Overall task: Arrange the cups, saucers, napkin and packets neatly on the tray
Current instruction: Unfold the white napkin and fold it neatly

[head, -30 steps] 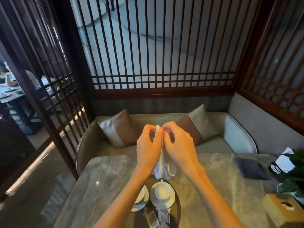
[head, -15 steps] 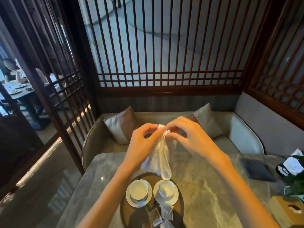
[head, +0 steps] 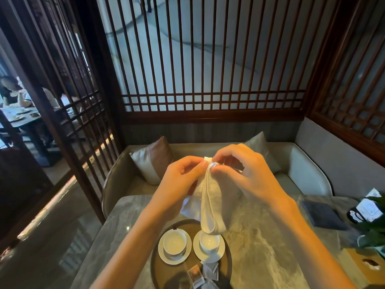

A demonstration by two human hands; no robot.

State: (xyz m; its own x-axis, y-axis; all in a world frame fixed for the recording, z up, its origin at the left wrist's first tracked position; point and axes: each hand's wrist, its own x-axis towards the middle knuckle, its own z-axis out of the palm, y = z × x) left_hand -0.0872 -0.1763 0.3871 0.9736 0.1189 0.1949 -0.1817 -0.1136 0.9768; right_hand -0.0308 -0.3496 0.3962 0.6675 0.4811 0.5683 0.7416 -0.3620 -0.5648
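A white cloth napkin [head: 210, 203] hangs folded in the air above the table. My left hand [head: 179, 184] and my right hand [head: 248, 174] both pinch its top edge. Below it lies a round brown tray [head: 155, 265]. Two white cups stand on white saucers on the tray: the left cup [head: 174, 243] and the right cup [head: 209, 243], whose rim the napkin's lower end partly hides. Several small packets [head: 205, 274] lie on the tray's near side.
The marble table [head: 260, 247] carries a dark folded cloth [head: 321, 213] at the right, a plant [head: 373, 224] and a wooden tissue box [head: 368, 265] at the right edge. A sofa with cushions stands behind the table. Wooden lattice screens enclose the booth.
The view has tilted down, showing more of the tray. My hands have parted slightly at the napkin's top edge, and more of the napkin hangs folded below them.
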